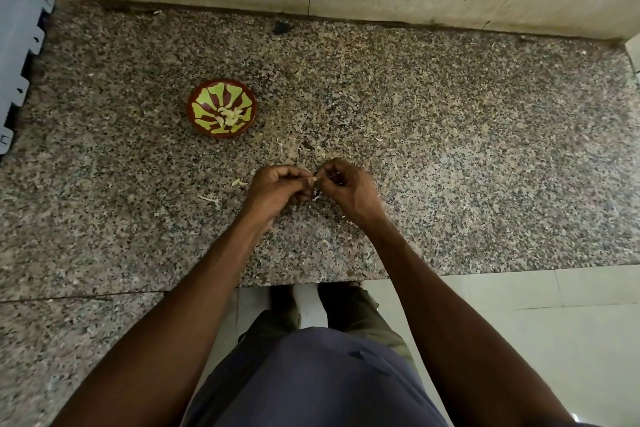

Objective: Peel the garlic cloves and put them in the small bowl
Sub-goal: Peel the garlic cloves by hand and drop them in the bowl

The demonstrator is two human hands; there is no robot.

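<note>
Clove (316,180) pinched between fingers of left hand (277,185) and right hand (348,187).

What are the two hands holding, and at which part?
A garlic clove, pinched between the fingertips of the left hand and right hand. Which part each grips is hidden.

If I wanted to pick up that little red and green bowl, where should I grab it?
Probably by the rim of the small bowl. It sits upright and alone on the granite counter, so come from above, thumb on one edge and fingers on the opposite edge. Peeled garlic cloves lie in the middle, so keep it level.
</note>
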